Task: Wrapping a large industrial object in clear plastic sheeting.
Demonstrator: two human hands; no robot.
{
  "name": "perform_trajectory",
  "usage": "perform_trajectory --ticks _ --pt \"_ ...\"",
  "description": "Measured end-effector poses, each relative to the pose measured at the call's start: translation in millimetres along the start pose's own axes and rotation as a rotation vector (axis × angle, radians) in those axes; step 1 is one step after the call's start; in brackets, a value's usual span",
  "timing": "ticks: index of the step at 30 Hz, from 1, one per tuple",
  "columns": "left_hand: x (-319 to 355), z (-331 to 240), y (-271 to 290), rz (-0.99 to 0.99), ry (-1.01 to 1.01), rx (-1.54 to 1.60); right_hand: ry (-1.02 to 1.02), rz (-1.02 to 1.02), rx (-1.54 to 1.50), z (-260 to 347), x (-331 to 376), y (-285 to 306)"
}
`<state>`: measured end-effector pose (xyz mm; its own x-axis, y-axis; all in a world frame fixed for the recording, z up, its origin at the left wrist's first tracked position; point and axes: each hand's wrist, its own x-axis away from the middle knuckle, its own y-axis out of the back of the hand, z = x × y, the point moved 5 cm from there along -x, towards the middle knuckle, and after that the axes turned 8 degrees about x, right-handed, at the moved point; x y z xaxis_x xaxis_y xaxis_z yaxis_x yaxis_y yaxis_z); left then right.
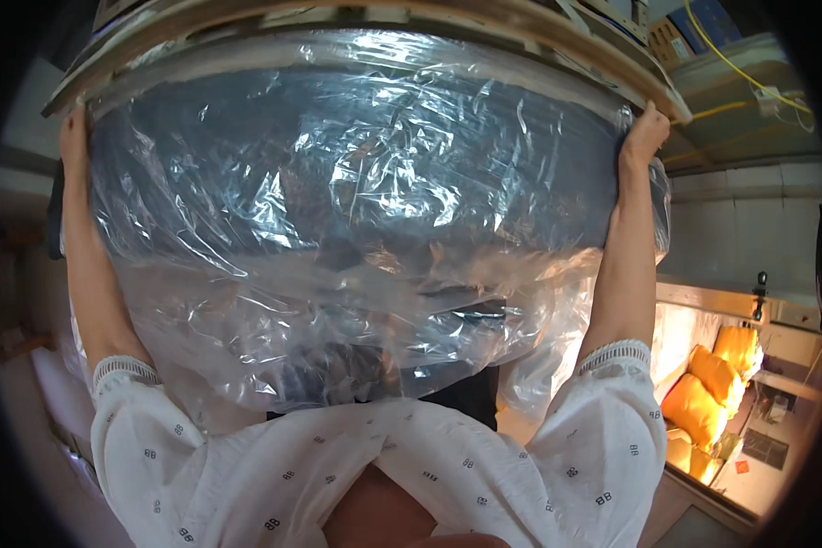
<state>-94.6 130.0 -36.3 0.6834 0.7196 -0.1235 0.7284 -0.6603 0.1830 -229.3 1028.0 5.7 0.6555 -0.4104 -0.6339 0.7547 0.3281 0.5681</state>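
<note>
A wide sheet of clear, shiny plastic (384, 183) stretches between my raised arms and hangs down in wrinkles toward my chest. Behind or inside it shows a broad dark grey piece (219, 137); its kind cannot be made out. At the far left corner my left hand (75, 137) is closed on the plastic's edge, its fingertips mostly hidden. My right hand (647, 137) grips the opposite corner in a fist. Both hands are just below a long wooden edge (356, 13) that runs across the top.
To the lower right, orange-yellow bundles (703, 397) lie in bright light. A yellow cable (731, 64) hangs at the upper right, near a cardboard box (669, 44). A pale wall (749, 205) stands on the right.
</note>
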Motion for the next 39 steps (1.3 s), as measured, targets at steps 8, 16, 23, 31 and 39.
perform_trajectory --ticks 8,16,23,31,39 --pt "15 -83 112 -0.109 -0.279 0.146 -0.433 0.302 -0.662 44 96 29" --pt "140 -114 251 -0.301 -0.188 0.150 -0.368 0.907 -0.703 106 142 58" --pt "164 -49 335 -0.104 -0.057 -0.557 0.041 0.832 -0.693 116 156 57" --pt "295 -185 -86 0.528 -0.729 -0.570 0.078 0.687 -0.584 116 174 95" --pt "459 -257 -350 0.981 -1.277 -0.067 0.058 0.778 -0.699 123 180 132"
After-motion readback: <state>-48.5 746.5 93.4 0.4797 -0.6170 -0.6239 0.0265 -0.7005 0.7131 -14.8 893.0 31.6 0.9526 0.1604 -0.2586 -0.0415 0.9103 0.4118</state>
